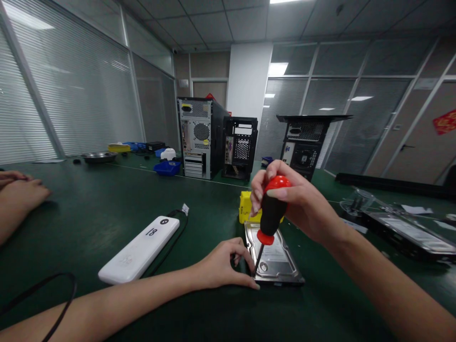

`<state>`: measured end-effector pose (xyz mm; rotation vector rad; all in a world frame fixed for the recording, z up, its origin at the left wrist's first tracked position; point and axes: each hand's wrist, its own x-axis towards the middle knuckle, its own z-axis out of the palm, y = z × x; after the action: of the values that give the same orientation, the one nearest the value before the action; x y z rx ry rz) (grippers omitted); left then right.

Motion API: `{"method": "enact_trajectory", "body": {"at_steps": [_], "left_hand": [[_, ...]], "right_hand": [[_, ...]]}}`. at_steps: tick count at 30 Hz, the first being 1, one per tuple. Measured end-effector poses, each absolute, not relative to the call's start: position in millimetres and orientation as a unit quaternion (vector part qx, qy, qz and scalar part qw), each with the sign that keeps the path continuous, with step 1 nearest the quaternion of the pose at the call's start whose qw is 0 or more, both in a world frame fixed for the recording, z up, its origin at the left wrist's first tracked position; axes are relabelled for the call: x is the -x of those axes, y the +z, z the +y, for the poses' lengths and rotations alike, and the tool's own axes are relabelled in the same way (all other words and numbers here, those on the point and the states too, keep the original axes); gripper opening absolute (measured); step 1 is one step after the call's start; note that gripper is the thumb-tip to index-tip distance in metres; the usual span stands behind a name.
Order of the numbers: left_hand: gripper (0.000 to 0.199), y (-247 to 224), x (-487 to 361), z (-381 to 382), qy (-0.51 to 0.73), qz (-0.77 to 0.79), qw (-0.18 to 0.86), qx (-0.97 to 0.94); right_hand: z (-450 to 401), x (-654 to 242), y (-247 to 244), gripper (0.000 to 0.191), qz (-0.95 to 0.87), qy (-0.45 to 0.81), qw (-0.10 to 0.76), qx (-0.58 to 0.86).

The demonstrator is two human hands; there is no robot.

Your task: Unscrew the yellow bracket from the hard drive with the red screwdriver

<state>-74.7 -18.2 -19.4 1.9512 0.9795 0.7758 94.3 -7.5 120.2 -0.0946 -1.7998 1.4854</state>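
Observation:
A silver hard drive (pixel 276 259) lies flat on the green table (pixel 199 313). My right hand (pixel 290 194) is wrapped round the red and black handle of a screwdriver (pixel 272 213), held nearly upright. The screwdriver's tip meets the drive's near left corner. My left hand (pixel 233 266) grips that same corner, thumb along the near edge and fingers at the left side, close around the tip. Whether a screw sits under the tip cannot be made out. Just behind the drive stands a yellow box (pixel 245 206), partly hidden by the right hand.
A white power bank (pixel 140 249) with a black cable lies left of my left hand. Computer cases (pixel 195 137) and a blue tray (pixel 166 167) stand behind. Another person's hands (pixel 23 190) rest at the left. More drive parts (pixel 413 232) lie at the right.

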Motion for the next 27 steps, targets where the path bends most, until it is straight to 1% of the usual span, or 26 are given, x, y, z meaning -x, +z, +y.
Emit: {"method": "enact_trajectory", "body": {"at_steps": [3, 8, 13, 17, 22, 27], "left_hand": [[0.034, -19.2, 74.3, -18.4, 0.306, 0.387, 0.403, -0.771], [0.034, -21.1, 74.4, -17.9, 0.31, 0.387, 0.4, -0.771], [0.031, -22.5, 74.4, -16.9, 0.316, 0.378, 0.403, -0.771], [0.028, -20.0, 74.0, -17.3, 0.31, 0.372, 0.42, -0.767], [0.026, -16.9, 73.9, -17.9, 0.304, 0.369, 0.436, -0.763], [0.026, -17.6, 75.1, -17.4, 0.302, 0.363, 0.429, -0.77]], "right_hand": [[-11.3, -87.3, 118.5, 0.014, -0.64, 0.633, 0.431, 0.065], [-19.4, -81.8, 113.9, 0.02, -0.604, 0.645, 0.455, 0.108], [-17.2, -84.9, 114.7, 0.021, -0.59, 0.658, 0.461, 0.082], [-13.3, -82.9, 115.2, 0.029, -0.574, 0.659, 0.483, 0.065], [-15.0, -74.0, 111.9, 0.029, -0.573, 0.62, 0.534, 0.054], [-12.1, -72.9, 107.2, 0.023, -0.585, 0.6, 0.539, 0.084]]}}
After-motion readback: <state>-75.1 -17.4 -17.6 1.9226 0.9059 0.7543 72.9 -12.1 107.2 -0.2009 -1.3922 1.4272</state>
